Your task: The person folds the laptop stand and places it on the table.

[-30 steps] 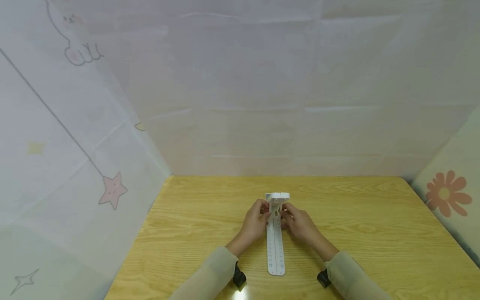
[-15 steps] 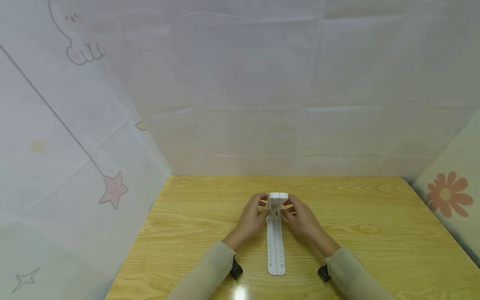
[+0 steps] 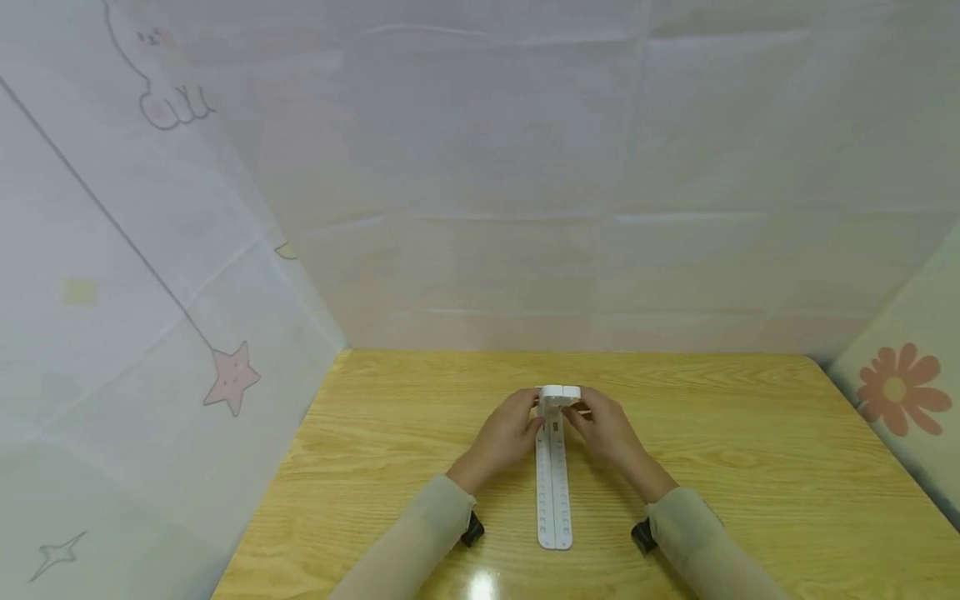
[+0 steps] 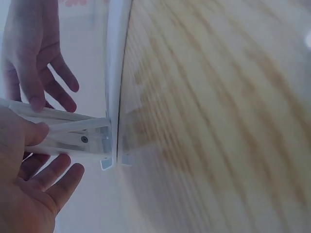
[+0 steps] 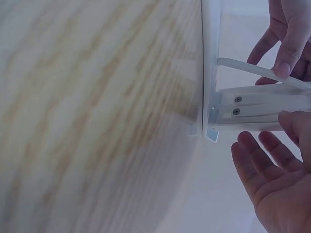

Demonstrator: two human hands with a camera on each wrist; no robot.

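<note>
A white folding stand (image 3: 554, 508) lies on the wooden table, its long slotted base pointing toward me. At its far end a short upright (image 3: 560, 392) rises, split by a seam down the middle. My left hand (image 3: 504, 435) holds the upright's left side, thumb in front and some fingers hidden behind. From the right, my right hand (image 3: 606, 429) holds it too, thumb toward the front. In the left wrist view a thin strut (image 4: 80, 126) slants across the upright near a screw. Two screws (image 5: 237, 111) show in the right wrist view. The lower fingers of both hands are spread.
The wood-grain table (image 3: 735, 467) extends to both sides of the stand. A pale printed cloth (image 3: 480, 167) hangs behind it and along both sides, with a pink star (image 3: 232, 379) at left and a flower (image 3: 900, 390) at right.
Both hands have shifted up the upright toward its top, and their fingers have regripped around it. A small part that stuck out at the top left no longer shows. The base has hardly moved.
</note>
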